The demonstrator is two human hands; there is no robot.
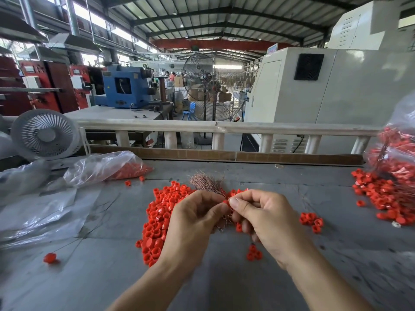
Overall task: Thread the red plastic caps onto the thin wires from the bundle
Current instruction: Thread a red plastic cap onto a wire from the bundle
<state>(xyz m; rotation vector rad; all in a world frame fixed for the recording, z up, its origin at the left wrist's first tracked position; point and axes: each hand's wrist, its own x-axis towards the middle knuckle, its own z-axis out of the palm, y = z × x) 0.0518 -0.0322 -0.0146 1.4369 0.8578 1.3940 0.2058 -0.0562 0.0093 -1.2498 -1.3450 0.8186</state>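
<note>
My left hand (pixel 193 221) grips a bundle of thin coppery wires (pixel 206 181), whose tips fan out above my fingers. My right hand (pixel 262 214) pinches a red cap (pixel 226 202) between thumb and forefinger, right against the bundle and my left fingertips. A heap of loose red caps (pixel 160 212) lies on the grey table (pixel 224 283) under and left of my hands. Whether a wire is inside the pinched cap is hidden by my fingers.
A clear bag of red caps (pixel 107 167) lies at the back left, with empty plastic sheets (pixel 38 216) nearer. Caps threaded on wires spill from a bag (pixel 395 162) at the right. Small cap clusters (pixel 311 221) and a single cap (pixel 49 258) lie around. A white fan (pixel 45 133) stands far left.
</note>
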